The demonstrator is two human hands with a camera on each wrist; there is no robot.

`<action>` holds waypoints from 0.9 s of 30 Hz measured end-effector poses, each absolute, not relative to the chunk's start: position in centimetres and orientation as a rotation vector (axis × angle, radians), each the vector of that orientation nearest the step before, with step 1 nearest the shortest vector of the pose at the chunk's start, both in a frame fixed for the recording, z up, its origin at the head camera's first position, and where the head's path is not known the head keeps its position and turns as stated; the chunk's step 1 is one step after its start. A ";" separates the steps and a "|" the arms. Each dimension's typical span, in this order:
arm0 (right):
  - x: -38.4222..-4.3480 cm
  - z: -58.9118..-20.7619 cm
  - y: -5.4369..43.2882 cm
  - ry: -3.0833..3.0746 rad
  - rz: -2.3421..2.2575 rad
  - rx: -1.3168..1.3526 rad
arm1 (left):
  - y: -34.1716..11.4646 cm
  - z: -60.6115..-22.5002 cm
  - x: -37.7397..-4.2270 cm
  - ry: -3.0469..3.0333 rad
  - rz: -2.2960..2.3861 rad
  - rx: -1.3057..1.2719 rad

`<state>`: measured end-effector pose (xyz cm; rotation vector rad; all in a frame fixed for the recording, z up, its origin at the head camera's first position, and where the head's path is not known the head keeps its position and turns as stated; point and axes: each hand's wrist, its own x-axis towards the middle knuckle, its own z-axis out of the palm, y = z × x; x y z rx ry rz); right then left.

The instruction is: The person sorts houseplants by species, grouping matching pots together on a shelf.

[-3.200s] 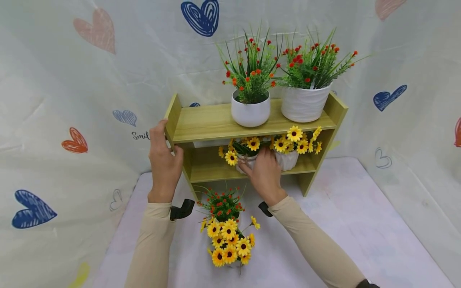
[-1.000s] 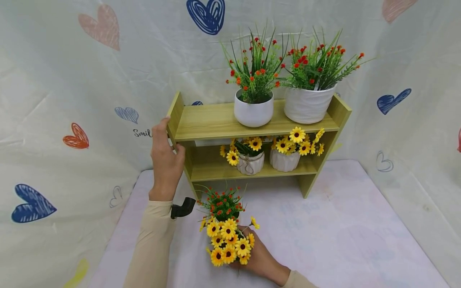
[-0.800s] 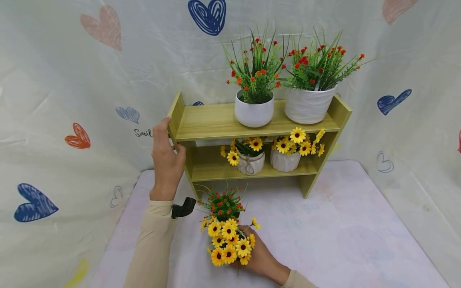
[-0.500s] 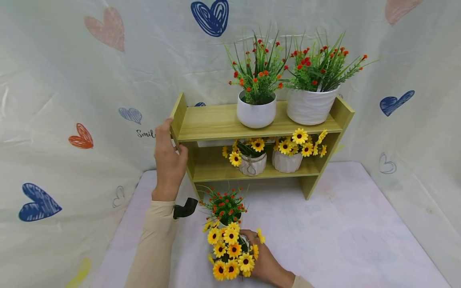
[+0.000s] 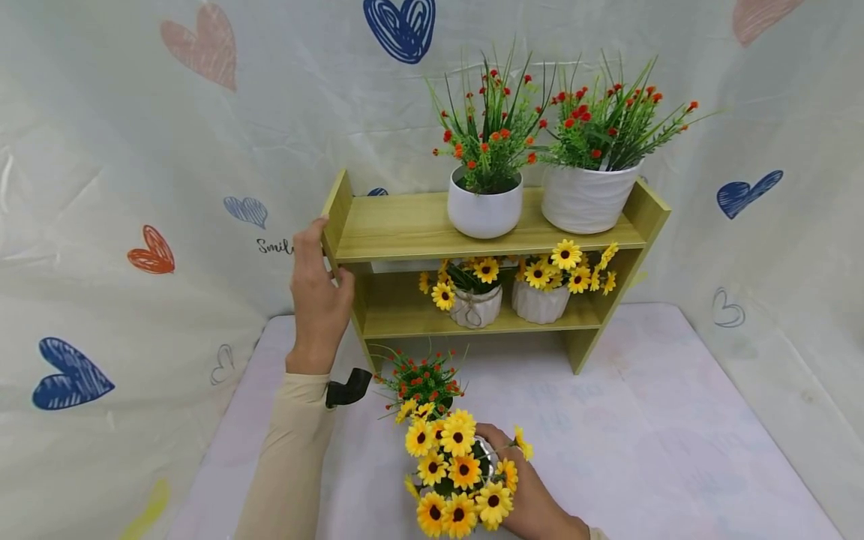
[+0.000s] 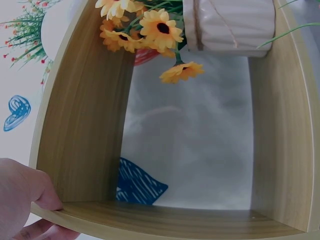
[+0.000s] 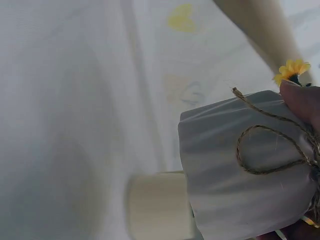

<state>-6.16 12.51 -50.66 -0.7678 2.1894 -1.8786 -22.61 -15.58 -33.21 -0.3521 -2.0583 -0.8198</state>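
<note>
My left hand (image 5: 317,304) grips the left side panel of a two-tier wooden shelf (image 5: 398,225); in the left wrist view its thumb and fingers pinch the board's edge (image 6: 125,220). Low in the head view, my right hand (image 5: 533,495) holds a potted sunflower plant (image 5: 462,471) with several yellow blooms, which cover most of its pot. In the right wrist view the white pot (image 7: 240,170), tied with twine, lies against my thumb. It appears tilted there. Just behind it on the table stands a small potted plant with red flowers (image 5: 421,382).
On the upper board stand two white pots with red-flowered grass, a round one (image 5: 484,206) and a wider ribbed one (image 5: 587,199). The lower board bears two sunflower pots (image 5: 475,307). A heart-print sheet (image 5: 135,150) hangs behind the pale table (image 5: 661,420).
My right hand left the lower board, took hold of the front sunflower pot and has moved it slightly right and toward me. My left hand has stayed on the shelf's side.
</note>
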 end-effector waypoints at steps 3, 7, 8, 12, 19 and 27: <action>-6.7 -48.6 12.4 2.164 -1.978 -0.843 | -15.6 -33.1 -22.6 -2.060 -0.814 -0.357; -7.9 -46.2 12.2 2.235 -2.013 -0.992 | -15.7 -32.9 -22.6 -2.062 -0.795 -0.366; -8.2 -45.7 12.1 2.238 -2.022 -1.029 | -15.7 -32.9 -22.6 -2.064 -0.792 -0.366; -9.9 -44.2 11.4 2.248 -2.052 -1.141 | -15.6 -32.8 -22.4 -2.068 -0.799 -0.359; -13.1 -42.5 9.0 2.285 -2.094 -1.111 | -15.5 -32.7 -22.2 -2.081 -0.804 -0.326; -16.4 -41.6 5.8 2.454 -2.042 -0.923 | -15.5 -32.8 -22.3 -2.072 -0.813 -0.327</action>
